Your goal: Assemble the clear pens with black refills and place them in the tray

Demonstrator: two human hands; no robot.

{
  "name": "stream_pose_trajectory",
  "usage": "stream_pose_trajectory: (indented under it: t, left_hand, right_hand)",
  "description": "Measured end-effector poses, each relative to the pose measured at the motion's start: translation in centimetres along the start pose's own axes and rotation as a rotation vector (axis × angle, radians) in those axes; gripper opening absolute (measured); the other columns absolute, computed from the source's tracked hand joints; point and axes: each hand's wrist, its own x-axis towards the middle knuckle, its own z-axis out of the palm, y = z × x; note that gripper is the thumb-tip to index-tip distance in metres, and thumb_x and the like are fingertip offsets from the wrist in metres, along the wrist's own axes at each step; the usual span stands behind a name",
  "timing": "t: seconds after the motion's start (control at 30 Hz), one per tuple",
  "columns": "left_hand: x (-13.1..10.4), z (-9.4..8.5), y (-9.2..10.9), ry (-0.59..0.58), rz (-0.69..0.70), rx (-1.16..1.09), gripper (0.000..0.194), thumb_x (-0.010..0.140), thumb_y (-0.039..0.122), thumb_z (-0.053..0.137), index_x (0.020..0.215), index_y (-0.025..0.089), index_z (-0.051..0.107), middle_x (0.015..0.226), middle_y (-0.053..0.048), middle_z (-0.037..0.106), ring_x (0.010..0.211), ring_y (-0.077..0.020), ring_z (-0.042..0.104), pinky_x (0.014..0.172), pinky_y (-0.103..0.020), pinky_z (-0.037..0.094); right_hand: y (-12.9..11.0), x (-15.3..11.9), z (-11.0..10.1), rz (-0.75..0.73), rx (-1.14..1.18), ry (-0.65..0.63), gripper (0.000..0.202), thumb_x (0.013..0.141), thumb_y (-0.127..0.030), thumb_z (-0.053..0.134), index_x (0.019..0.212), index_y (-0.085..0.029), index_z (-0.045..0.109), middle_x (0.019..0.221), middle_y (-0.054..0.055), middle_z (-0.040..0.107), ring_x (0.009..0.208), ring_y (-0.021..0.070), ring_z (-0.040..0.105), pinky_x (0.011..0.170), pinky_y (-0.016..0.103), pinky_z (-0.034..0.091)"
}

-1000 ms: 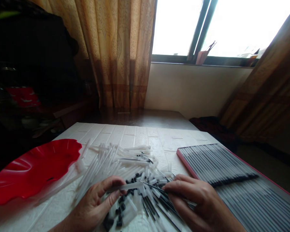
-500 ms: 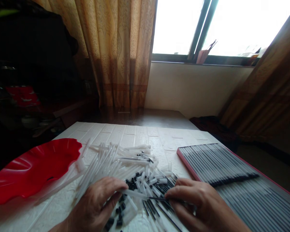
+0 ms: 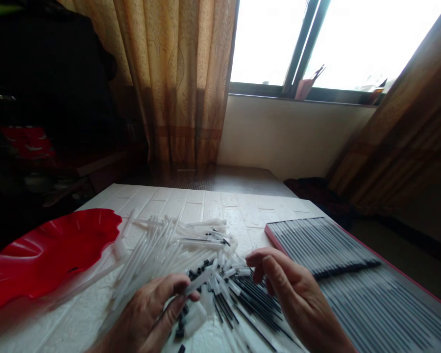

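My left hand (image 3: 158,306) pinches a short translucent white plastic tube (image 3: 200,280) between thumb and fingers; it points up to the right. My right hand (image 3: 282,282) hovers over the right side of the pile, fingers loosely bent and apart, with nothing visible in them. Below it lie many thin black rods (image 3: 255,296), like pen refills. Between the hands are short clear caps (image 3: 222,284) and small black plugs (image 3: 180,326). Long translucent tubes (image 3: 147,255) are heaped behind my left hand.
A red wavy-edged plate (image 3: 55,255) with a small black piece in it sits at the left. At the right, a pink-edged tray (image 3: 274,235) holds rows of grey-and-black pens (image 3: 301,240). Beneath lies a white brick-patterned mat (image 3: 242,206); a curtain (image 3: 183,73) and window are beyond.
My right hand has let go of the black rod and lifted away from the tube, its fingers opening. My left hand keeps the white tube, now tilted more upward.
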Motion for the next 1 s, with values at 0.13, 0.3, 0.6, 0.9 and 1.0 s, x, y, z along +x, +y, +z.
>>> stream_pose_trajectory:
  t: [0.13,0.3,0.6,0.9,1.0]
  left_hand:
    - [0.3,-0.4,0.8,-0.05,-0.209,-0.181,0.02,0.101,0.038,0.052,0.106,0.032,0.071,0.094,-0.002,0.079,0.085,-0.0222,0.075,0.079,-0.024,0.057]
    - [0.8,-0.4,0.6,-0.065,-0.308,-0.371,0.031,0.099,0.051,0.052,0.104,0.026,0.07,0.091,-0.004,0.076,0.079,-0.0207,0.072,0.074,-0.025,0.057]
    - [1.4,0.1,0.3,0.037,-0.522,-0.672,0.041,0.085,0.061,0.07,0.094,0.022,0.069,0.092,-0.005,0.078,0.08,-0.0198,0.07,0.075,-0.029,0.056]
    - [0.9,0.9,0.2,-0.028,-0.496,-0.677,0.041,0.087,0.061,0.067,0.104,0.024,0.065,0.089,-0.002,0.074,0.076,-0.0173,0.07,0.071,-0.026,0.057]
    - [0.5,0.8,-0.1,-0.063,-0.491,-0.562,0.042,0.091,0.061,0.062,0.112,0.025,0.063,0.081,0.0,0.071,0.068,-0.0157,0.067,0.065,-0.023,0.055]
  right_hand:
    - [1.3,0.5,0.1,-0.003,-0.173,-0.1,0.024,0.096,-0.032,0.052,0.086,-0.02,0.069,0.081,0.004,0.07,0.072,0.0175,0.066,0.067,0.026,0.05]
    - [1.4,0.3,1.4,0.01,-0.418,-0.326,0.021,0.091,-0.018,0.056,0.082,-0.022,0.075,0.082,0.002,0.073,0.073,0.0162,0.069,0.067,0.024,0.047]
    - [1.7,-1.7,6.1,-0.419,-0.505,-0.485,0.022,0.084,-0.024,0.071,0.103,-0.034,0.072,0.09,-0.005,0.073,0.065,0.0107,0.068,0.052,0.018,0.039]
    - [3.7,-3.8,11.2,-0.593,-0.68,-0.37,0.016,0.086,-0.033,0.072,0.076,-0.025,0.063,0.073,-0.005,0.069,0.055,0.0132,0.063,0.037,0.025,0.027]
    - [3.7,-3.2,10.2,-0.649,-0.593,-0.371,0.009,0.087,-0.026,0.068,0.081,-0.024,0.061,0.071,-0.005,0.068,0.051,0.0126,0.061,0.037,0.023,0.03]
